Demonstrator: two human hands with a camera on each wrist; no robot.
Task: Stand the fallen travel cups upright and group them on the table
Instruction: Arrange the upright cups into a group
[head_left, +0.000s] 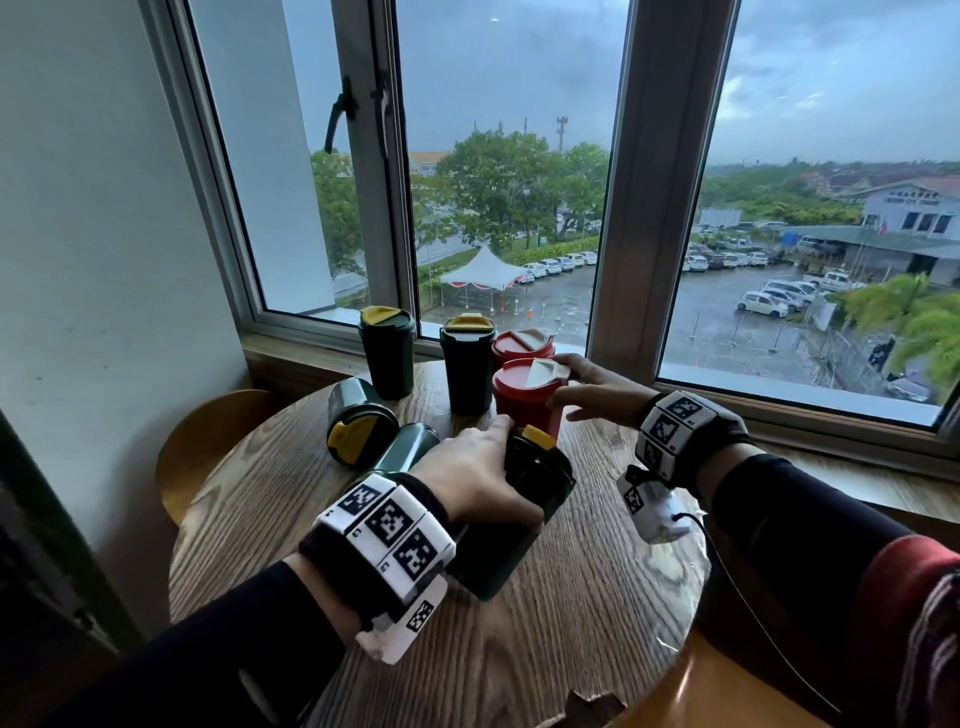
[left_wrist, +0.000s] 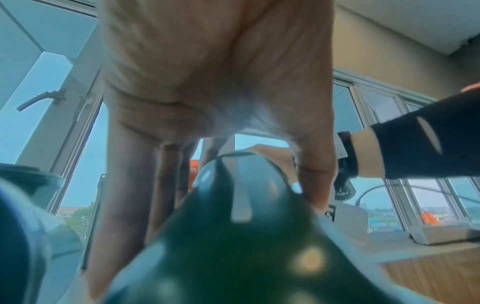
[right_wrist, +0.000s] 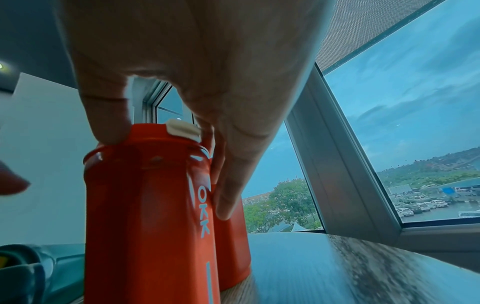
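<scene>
On the round wooden table (head_left: 597, 597), two green travel cups with yellow lids stand upright at the back (head_left: 387, 353) (head_left: 467, 364). Beside them stand two red cups (head_left: 522, 340) (head_left: 524, 402). Two more green cups lie on their sides (head_left: 358, 421) (head_left: 410, 447). My left hand (head_left: 488, 462) grips another green cup (head_left: 535, 483) (left_wrist: 233, 226) near its lid, and this cup is tilted with the lid end pointing away from me. My right hand (head_left: 563, 382) holds the nearer red cup (right_wrist: 148, 205) by its lid rim, with the fingers (right_wrist: 228, 185) down its side.
A window sill (head_left: 831, 467) and window frame (head_left: 639, 208) run close behind the table. A yellow-brown chair (head_left: 208, 447) sits at the table's left, against the wall. The near half of the tabletop is bare wood.
</scene>
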